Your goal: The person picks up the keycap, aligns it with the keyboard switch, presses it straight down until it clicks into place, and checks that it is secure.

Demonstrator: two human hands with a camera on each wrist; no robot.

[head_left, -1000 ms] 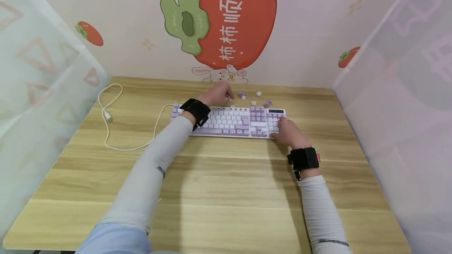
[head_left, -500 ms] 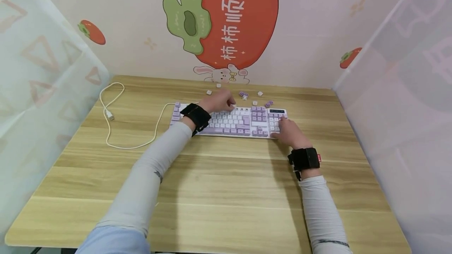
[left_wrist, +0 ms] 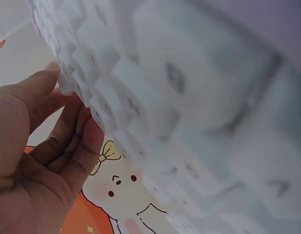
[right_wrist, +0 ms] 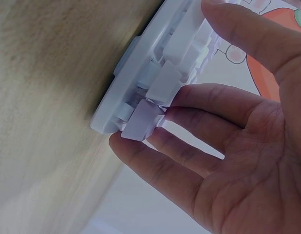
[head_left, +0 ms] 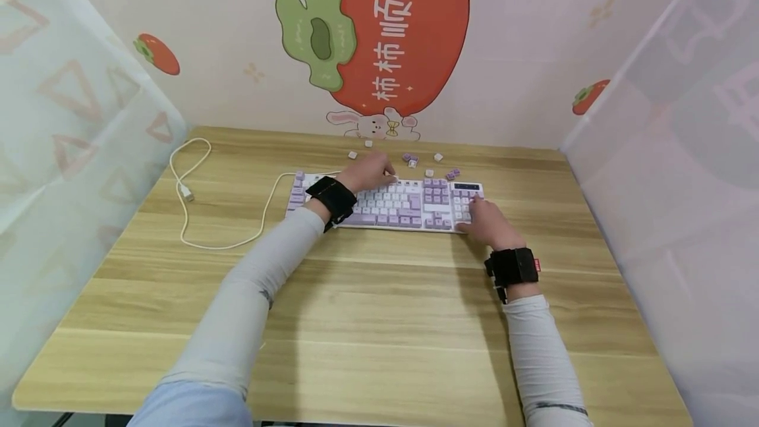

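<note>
White plastic with lilac sections forms the keyboard (head_left: pixel 436 208), a long, flat rectangle lying on the far half of a wood-grain table (head_left: pixel 379 321). Its keys are blocky, with sloping sides and dark legends; dark squares show along its far row.

Left hand (head_left: pixel 369 172): positioned at the keyboard's far edge. Thumb and forefinger form a narrow pinch on a white keycap (left_wrist: pixel 66 86); the remaining fingers bend beside it.

Right hand (head_left: pixel 487 224): positioned at the keyboard's right end. Thumb and fingers are spread wide and rest against the keys, the thumb toward the near edge.

Each wrist carries a black strap (head_left: pixel 512 266), just beyond the end of a pale cloth sleeve (head_left: pixel 536 341).

Loose keycaps (head_left: pixel 438 157), small and cube-like, white and lilac, lie beyond the keyboard's far edge, some touching, others apart. A thin white cable (head_left: pixel 219 248) loops across the wood left of the keyboard and ends in a connector (head_left: pixel 186 194).

Clearances: a broad stretch of wood separates the keyboard's near edge from the table's rounded front. Behind the keyboard, a narrower strip bearing the loose keycaps ends at a smooth printed panel (head_left: pixel 504 38).
</note>
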